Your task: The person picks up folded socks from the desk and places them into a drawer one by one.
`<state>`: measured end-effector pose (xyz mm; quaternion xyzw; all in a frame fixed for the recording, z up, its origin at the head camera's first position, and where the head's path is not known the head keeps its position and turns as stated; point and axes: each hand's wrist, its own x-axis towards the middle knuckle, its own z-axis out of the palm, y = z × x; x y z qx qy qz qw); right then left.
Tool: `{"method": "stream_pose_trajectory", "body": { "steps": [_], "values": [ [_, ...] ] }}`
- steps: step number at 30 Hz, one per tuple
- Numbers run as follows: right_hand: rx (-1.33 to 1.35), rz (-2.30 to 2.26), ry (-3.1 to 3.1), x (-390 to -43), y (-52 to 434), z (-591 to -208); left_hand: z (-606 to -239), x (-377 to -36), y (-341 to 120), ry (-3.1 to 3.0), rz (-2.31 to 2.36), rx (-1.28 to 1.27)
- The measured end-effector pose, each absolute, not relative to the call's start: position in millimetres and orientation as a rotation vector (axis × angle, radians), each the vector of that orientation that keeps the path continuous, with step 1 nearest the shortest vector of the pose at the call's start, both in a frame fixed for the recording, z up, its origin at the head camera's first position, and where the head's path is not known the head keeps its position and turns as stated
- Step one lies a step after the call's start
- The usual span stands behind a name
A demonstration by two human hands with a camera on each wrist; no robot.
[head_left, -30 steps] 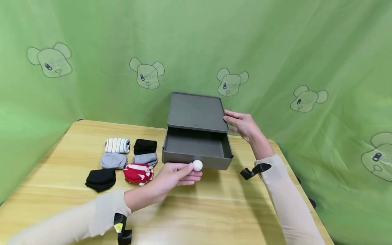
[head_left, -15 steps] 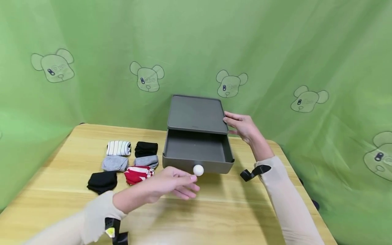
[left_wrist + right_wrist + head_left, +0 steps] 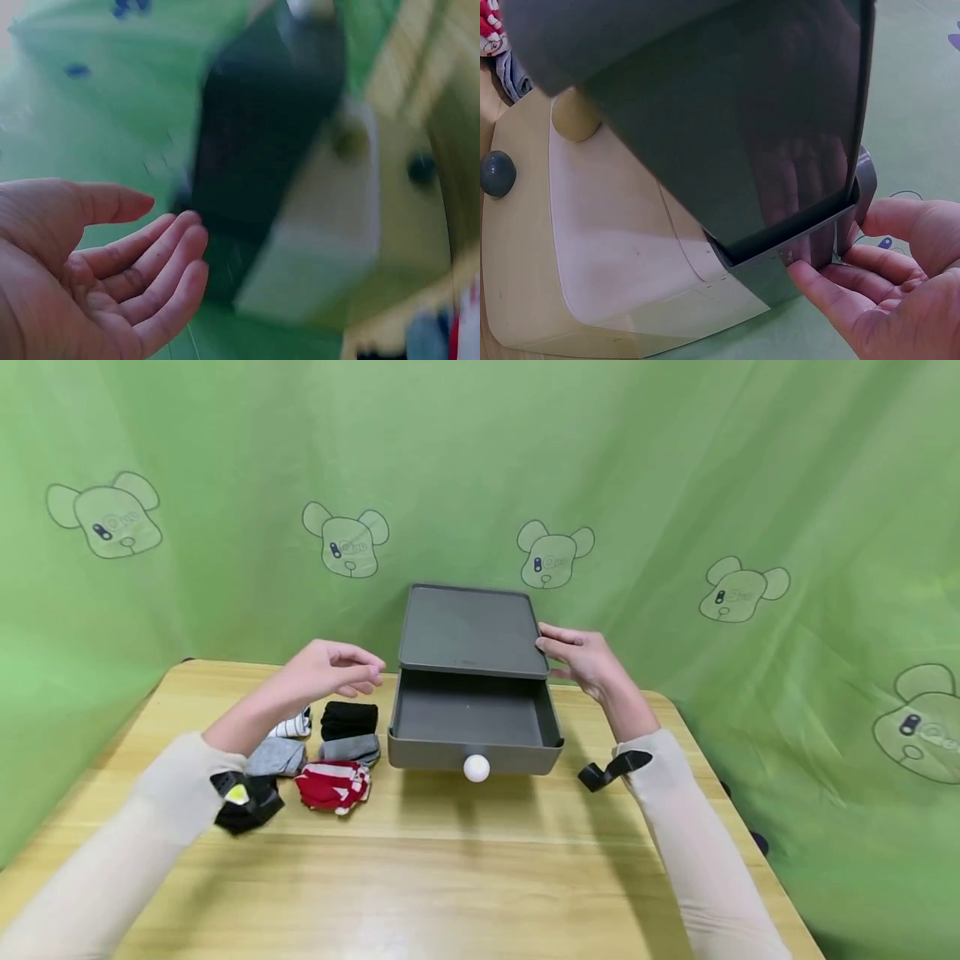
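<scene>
My left hand [image 3: 318, 672] is off to the left of the drawer cabinet [image 3: 472, 627], over the far rolled socks. In the left wrist view its fingers [image 3: 161, 259] curve loosely and hold nothing. The cabinet's grey top drawer [image 3: 472, 756] stands pulled out, bare inside, with a white knob [image 3: 476, 768] on its front. At the cabinet's right side, my right hand [image 3: 585, 656] holds the top corner, thumb and fingers [image 3: 825, 292] round the edge. Below my left hand lie a striped sock roll [image 3: 292, 725] and a black sock roll [image 3: 349, 719].
Grey sock rolls [image 3: 277, 757] and a red-and-white one [image 3: 333, 785] lie left of the cabinet, beside another black one partly behind my left wrist strap. Lower drawers with a yellow knob [image 3: 576, 115] and a dark knob [image 3: 496, 173] are shut. A green curtain [image 3: 637, 460] hangs behind.
My left hand has let go of the white knob and moved left and away from me, over the socks. The drawer stays pulled out. My right hand keeps its hold on the cabinet.
</scene>
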<state>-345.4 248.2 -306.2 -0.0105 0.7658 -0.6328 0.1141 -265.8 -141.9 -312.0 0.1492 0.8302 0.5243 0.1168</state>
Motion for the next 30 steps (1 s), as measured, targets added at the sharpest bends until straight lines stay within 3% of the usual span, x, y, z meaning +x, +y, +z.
{"method": "stream_pose_trajectory", "body": {
  "steps": [6,14,30],
  "values": [
    [-0.034,-1.868,2.234,-345,250,-306,-343,-302,-160,2.674,1.269,0.394],
    [-0.017,-1.872,2.229,-343,249,-307,-384,-339,-173,2.849,0.827,0.535],
    [-0.016,-1.885,2.234,-343,249,-307,-415,-358,-175,2.710,0.507,0.574]
  ]
}}
